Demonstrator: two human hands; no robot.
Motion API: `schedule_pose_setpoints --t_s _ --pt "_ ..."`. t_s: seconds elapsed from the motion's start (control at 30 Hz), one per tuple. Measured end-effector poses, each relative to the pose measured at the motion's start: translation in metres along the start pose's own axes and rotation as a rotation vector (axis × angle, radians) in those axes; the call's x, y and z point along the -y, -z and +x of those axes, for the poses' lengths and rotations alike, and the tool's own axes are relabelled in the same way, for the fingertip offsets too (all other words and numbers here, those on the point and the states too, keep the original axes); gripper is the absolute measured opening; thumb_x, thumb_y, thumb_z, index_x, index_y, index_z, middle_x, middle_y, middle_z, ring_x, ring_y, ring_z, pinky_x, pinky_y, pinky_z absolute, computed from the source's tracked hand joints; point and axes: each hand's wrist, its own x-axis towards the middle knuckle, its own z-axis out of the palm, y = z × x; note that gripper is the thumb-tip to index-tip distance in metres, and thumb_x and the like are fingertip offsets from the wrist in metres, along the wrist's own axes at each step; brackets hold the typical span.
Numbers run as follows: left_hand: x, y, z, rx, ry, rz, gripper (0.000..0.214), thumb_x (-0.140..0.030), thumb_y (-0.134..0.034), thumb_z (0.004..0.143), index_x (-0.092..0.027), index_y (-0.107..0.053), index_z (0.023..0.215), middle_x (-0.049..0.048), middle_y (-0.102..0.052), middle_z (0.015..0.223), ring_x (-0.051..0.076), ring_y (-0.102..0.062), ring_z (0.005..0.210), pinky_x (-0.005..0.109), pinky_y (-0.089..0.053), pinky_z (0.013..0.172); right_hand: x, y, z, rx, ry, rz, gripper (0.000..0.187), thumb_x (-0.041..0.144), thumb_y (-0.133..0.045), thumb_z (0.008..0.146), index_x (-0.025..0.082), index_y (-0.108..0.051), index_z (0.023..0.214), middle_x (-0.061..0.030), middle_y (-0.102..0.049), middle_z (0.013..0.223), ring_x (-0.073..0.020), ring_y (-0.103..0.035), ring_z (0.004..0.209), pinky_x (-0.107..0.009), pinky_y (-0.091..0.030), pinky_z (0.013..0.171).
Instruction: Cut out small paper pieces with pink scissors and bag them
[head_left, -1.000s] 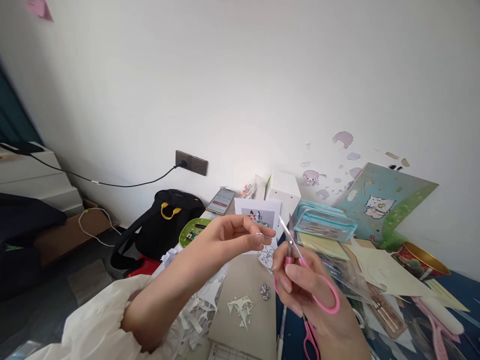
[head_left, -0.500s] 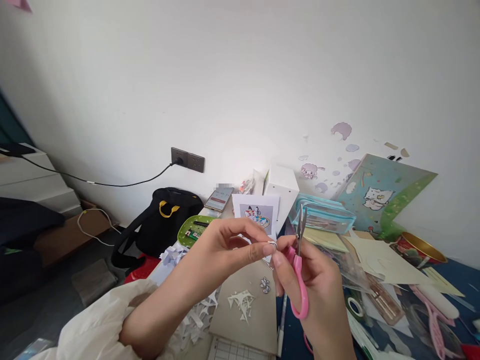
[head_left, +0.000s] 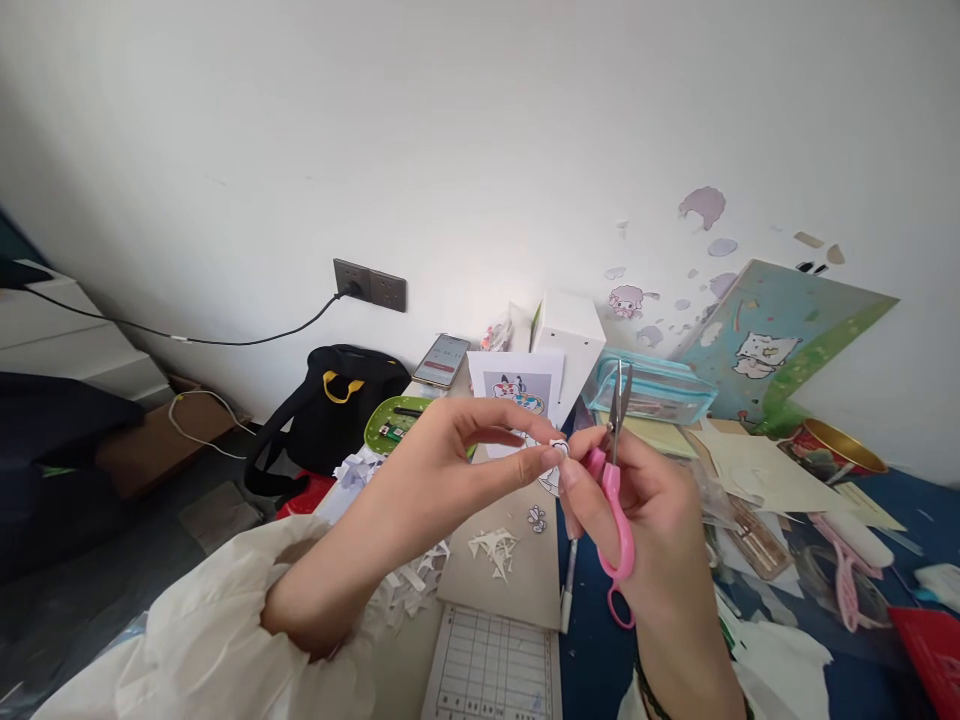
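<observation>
My left hand (head_left: 457,455) is closed, thumb and fingers pinching a small white paper cutout (head_left: 559,446) with a dark outline. My right hand (head_left: 652,490) meets it there, its thumb and fingertip at the cutout's right edge. Pink-handled scissors (head_left: 618,520) hang in the right hand, their blades pointing up and slightly parted, away from the paper. Below, a small flower-like cutout (head_left: 536,519) and a heap of paper scraps (head_left: 495,552) lie on a grey board (head_left: 495,595). Another outlined paper piece (head_left: 551,483) is partly hidden behind my fingers.
Propped at the back is a printed sheet (head_left: 555,375), near a white box (head_left: 570,325) and a phone (head_left: 442,361). A green tray (head_left: 379,425) stands left, a pen (head_left: 569,590) beside the board. Papers (head_left: 765,465) and a gold-rimmed tin (head_left: 840,445) crowd the right.
The view has tipped downward, showing more of the gridded sheet under the board. Between my fingertips the cutout has turned and shows more of its face. Both hands keep their holds.
</observation>
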Motion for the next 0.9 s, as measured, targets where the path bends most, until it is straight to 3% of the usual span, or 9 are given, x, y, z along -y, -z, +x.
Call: schedule_pose_setpoints --t_s 0.07,0.17,0.33,0.6,0.73,0.9 --pt "0.000 0.000 0.000 0.001 -0.012 0.001 0.011 -0.029 -0.067 0.082 -0.019 -0.071 0.086 0.0026 -0.071 0.102 0.021 -0.059 0.108 0.031 -0.041 0.097 -0.001 0.000 0.001 0.000 0.009 0.002 0.016 0.023 -0.063 0.082 0.021 -0.051 0.071 0.0064 -0.045 0.055 -0.0079 -0.038 0.047 -0.019 -0.031 0.043" --pt "0.000 0.000 0.000 0.014 0.048 -0.053 0.018 -0.031 -0.067 0.082 -0.019 -0.068 0.094 0.0060 -0.068 0.111 0.024 -0.060 0.107 0.034 -0.046 0.092 -0.001 0.000 0.003 -0.006 -0.002 0.012 0.015 0.022 -0.061 0.083 0.021 -0.051 0.072 0.0065 -0.045 0.055 -0.0076 -0.038 0.047 -0.019 -0.030 0.043" --pt "0.000 0.005 -0.002 0.069 0.120 -0.024 0.023 -0.036 -0.067 0.081 -0.020 -0.069 0.097 0.0049 -0.073 0.092 0.022 -0.066 0.085 0.030 -0.050 0.073 0.000 -0.005 0.005 0.010 -0.031 0.050 0.012 0.019 -0.060 0.082 0.021 -0.052 0.073 0.0075 -0.043 0.054 -0.0079 -0.039 0.048 -0.020 -0.033 0.046" --pt "-0.010 0.013 -0.007 0.001 0.084 -0.086 0.016 -0.030 -0.070 0.079 -0.020 -0.073 0.091 0.0043 -0.073 0.090 0.020 -0.065 0.086 0.025 -0.049 0.074 0.016 -0.011 0.012 0.083 -0.028 0.091 0.014 0.022 -0.059 0.084 0.019 -0.051 0.073 0.0077 -0.040 0.058 -0.0066 -0.036 0.048 -0.018 -0.036 0.046" --pt "-0.016 0.014 -0.010 -0.033 0.110 -0.114 0.014 -0.031 -0.072 0.076 -0.018 -0.074 0.082 0.0037 -0.072 0.080 0.016 -0.062 0.075 0.023 -0.048 0.067 0.025 -0.010 0.012 0.132 -0.044 0.103 0.016 0.022 -0.058 0.085 0.018 -0.051 0.071 0.0076 -0.039 0.058 -0.0061 -0.034 0.049 -0.017 -0.034 0.045" --pt "-0.018 0.011 -0.011 -0.064 0.129 -0.034 0.017 -0.033 -0.072 0.075 -0.016 -0.071 0.078 0.0050 -0.070 0.076 0.017 -0.060 0.072 0.025 -0.047 0.067 0.027 -0.007 0.007 0.109 -0.067 0.096 0.015 0.025 -0.059 0.084 0.019 -0.053 0.072 0.0072 -0.040 0.058 -0.0064 -0.035 0.049 -0.017 -0.032 0.044"
